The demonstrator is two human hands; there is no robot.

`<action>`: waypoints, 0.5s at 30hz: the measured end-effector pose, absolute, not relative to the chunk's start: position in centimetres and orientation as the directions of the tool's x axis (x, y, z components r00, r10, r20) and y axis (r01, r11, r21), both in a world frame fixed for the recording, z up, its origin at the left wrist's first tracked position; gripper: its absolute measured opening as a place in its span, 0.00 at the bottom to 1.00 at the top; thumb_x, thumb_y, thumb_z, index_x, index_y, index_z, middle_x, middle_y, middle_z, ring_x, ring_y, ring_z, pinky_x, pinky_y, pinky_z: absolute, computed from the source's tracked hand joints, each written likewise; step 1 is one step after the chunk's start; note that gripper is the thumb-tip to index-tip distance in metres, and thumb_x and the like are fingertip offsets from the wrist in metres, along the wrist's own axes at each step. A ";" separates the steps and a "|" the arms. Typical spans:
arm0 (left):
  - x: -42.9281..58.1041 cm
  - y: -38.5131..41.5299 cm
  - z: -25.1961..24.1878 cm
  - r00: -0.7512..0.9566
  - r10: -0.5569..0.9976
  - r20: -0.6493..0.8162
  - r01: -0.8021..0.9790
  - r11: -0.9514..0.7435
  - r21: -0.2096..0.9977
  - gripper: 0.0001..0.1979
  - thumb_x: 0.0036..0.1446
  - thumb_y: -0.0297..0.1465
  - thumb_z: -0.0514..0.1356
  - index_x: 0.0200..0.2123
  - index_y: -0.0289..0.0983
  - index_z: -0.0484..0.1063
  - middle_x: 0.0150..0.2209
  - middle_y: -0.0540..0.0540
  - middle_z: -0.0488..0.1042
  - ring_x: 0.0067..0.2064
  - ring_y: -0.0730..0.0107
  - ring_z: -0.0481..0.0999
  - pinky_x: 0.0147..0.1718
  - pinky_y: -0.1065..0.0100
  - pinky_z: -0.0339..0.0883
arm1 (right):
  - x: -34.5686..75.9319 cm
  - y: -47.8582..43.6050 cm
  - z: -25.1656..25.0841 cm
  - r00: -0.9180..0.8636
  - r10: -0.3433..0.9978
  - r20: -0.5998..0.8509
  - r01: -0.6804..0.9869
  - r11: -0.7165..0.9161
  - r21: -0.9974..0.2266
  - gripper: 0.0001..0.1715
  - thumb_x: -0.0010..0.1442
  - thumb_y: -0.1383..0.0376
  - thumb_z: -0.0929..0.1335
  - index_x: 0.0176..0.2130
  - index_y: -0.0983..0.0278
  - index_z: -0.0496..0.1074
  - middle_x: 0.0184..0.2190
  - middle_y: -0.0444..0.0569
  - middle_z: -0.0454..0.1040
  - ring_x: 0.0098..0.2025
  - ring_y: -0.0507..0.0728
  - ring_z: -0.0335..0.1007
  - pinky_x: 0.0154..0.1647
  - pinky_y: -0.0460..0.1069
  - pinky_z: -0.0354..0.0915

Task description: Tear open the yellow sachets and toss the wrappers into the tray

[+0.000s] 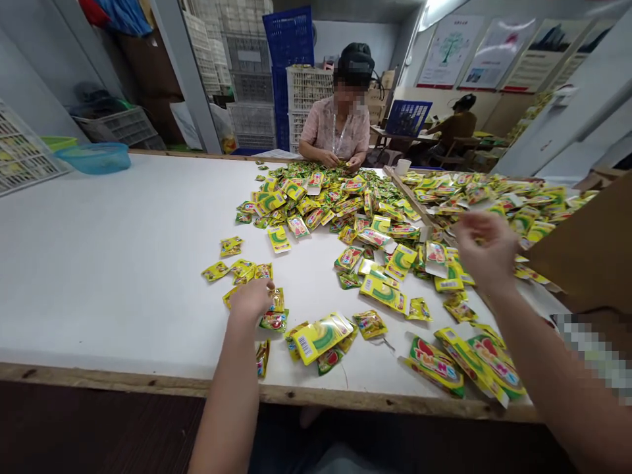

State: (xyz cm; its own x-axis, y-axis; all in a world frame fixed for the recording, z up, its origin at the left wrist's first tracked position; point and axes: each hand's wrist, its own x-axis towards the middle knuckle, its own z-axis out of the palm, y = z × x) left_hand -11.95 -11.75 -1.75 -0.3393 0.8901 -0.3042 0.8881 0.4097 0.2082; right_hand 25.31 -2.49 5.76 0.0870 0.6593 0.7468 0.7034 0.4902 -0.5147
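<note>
1 left grip (251, 301), partly curled, touches yellow packets (277, 300).

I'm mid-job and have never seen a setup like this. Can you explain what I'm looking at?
There is no machine: these are a person's own bare hands. The single picture comes from a camera worn on that person's head, looking forward and down. On the white table lie small packets and yellow-green cartons, heaped toward the far side. A blue basin stands at the far left, and another person works across the table. The left hand is down at a few packets; its fingertips are too hidden to tell whether it grips one. The right hand is raised and blurred, so I cannot tell if it holds anything.
</note>
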 end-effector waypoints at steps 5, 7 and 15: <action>-11.6 -11.0 -2.8 -0.320 0.891 -0.322 0.899 0.393 0.194 0.26 0.38 0.23 0.62 0.45 0.41 0.69 0.49 0.40 0.71 0.46 0.58 0.73 0.40 0.66 0.65 | 18.4 -5.2 -1.4 -0.483 0.817 0.315 0.632 0.574 -0.521 0.09 0.54 0.64 0.65 0.31 0.60 0.76 0.30 0.47 0.78 0.32 0.57 0.73 0.35 0.51 0.68; -11.2 -10.8 -2.8 -0.328 0.895 -0.301 0.897 0.395 0.196 0.25 0.39 0.24 0.63 0.45 0.39 0.69 0.48 0.39 0.70 0.46 0.57 0.72 0.39 0.66 0.65 | 16.1 -4.8 -3.1 -0.555 0.818 0.147 0.681 0.549 -0.485 0.12 0.55 0.69 0.64 0.37 0.62 0.75 0.37 0.49 0.78 0.39 0.58 0.73 0.43 0.52 0.66; -9.9 -11.3 -2.0 -0.274 0.959 -0.069 0.913 0.282 0.295 0.09 0.47 0.25 0.59 0.35 0.37 0.69 0.44 0.40 0.71 0.48 0.54 0.68 0.43 0.62 0.62 | 11.8 -4.3 -5.9 -0.442 0.892 0.095 0.728 0.419 -0.544 0.19 0.49 0.79 0.64 0.43 0.71 0.72 0.37 0.64 0.75 0.47 0.66 0.69 0.48 0.56 0.62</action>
